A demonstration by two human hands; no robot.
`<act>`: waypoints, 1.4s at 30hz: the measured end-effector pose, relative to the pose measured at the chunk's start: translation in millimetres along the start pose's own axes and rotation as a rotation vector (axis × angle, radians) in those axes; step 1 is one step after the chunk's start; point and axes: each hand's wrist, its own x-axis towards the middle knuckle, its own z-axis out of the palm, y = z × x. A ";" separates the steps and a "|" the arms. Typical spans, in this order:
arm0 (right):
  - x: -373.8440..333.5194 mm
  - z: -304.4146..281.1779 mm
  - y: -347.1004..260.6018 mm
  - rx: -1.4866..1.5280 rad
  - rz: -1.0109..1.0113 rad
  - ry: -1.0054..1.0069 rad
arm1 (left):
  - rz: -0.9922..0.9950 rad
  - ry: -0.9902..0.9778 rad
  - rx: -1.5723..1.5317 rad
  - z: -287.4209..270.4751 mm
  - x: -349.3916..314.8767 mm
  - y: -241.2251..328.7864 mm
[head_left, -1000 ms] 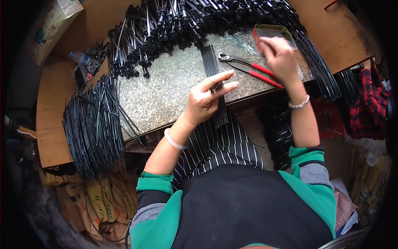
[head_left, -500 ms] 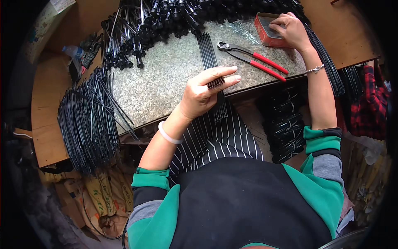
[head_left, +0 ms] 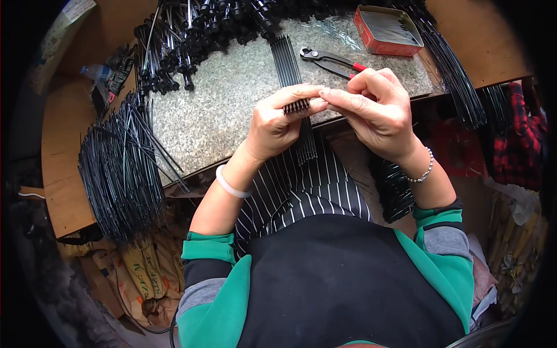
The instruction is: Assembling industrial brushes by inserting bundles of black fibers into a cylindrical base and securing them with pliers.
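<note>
My left hand [head_left: 277, 120] is closed over the stone slab's front edge, with a small dark ridged piece [head_left: 297, 106] gripped between its fingers. A row of thin black rods [head_left: 286, 62] lies side by side beneath this hand and runs out past the edge. My right hand [head_left: 380, 113] is pinched shut, its fingertips touching those of the left. Whatever is in that pinch is too small to make out. Red-handled pincers [head_left: 325, 58] lie behind the right hand, which covers part of their handles. At the back right, a red tin [head_left: 387, 45] holds many thin grey wire-like pieces.
The speckled stone slab [head_left: 214, 110] lies on a curved wooden table [head_left: 64, 168]. Black-capped rods [head_left: 232, 23] are heaped along the back. Bundles of thin black strips hang over the left [head_left: 119, 168] and right [head_left: 455, 75] edges. A plastic bottle [head_left: 97, 72] lies at far left.
My right hand has come from the red tin toward me and leftward, to meet the left fingertips. My left hand keeps its grip on the ridged piece.
</note>
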 end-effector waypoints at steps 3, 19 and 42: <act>0.9 2.8 -2.7 0.032 -0.010 0.012 | -0.001 -0.006 0.019 0.6 -1.5 -0.7; 10.9 -6.3 -4.9 -0.070 -0.172 -0.038 | 0.031 -0.057 0.003 -6.1 2.3 1.9; 5.6 9.2 4.6 0.124 -0.151 0.009 | 0.014 -0.023 -0.019 -2.6 0.1 4.4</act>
